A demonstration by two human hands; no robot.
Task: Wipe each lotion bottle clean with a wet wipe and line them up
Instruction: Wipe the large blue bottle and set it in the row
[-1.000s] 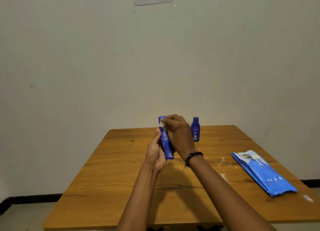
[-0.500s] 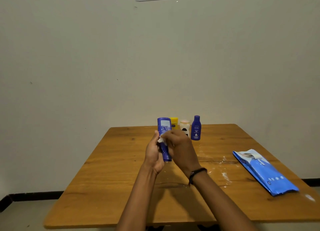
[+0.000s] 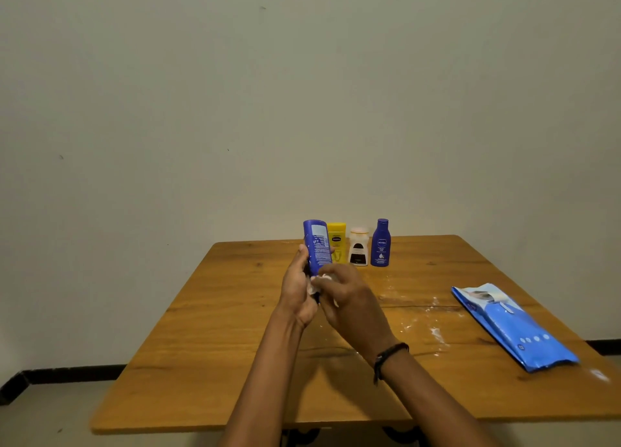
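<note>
Head view, and both hands are up over the middle of the table. The left hand has its fingers curled round the lower part of the dark blue lotion bottle, a firm grip from the left side. The right hand is closed too, pinching a crumpled white wet wipe against the bottle's lower body, just where the two hands meet.

The bottle's long axis runs nearly upright, its top leaning a touch to the left. Its flat upper end points at the ceiling, and the printed back label faces the camera. The lower end is buried between the hands, so I cannot tell where the cap sits.

Behind it, at the far edge, three stand upright in a row: a yellow bottle, a white bottle and a small blue bottle. A blue wipes pack lies flat on the right, white smears on the wood between it and the hands. There is a dark bracelet on the right wrist.
</note>
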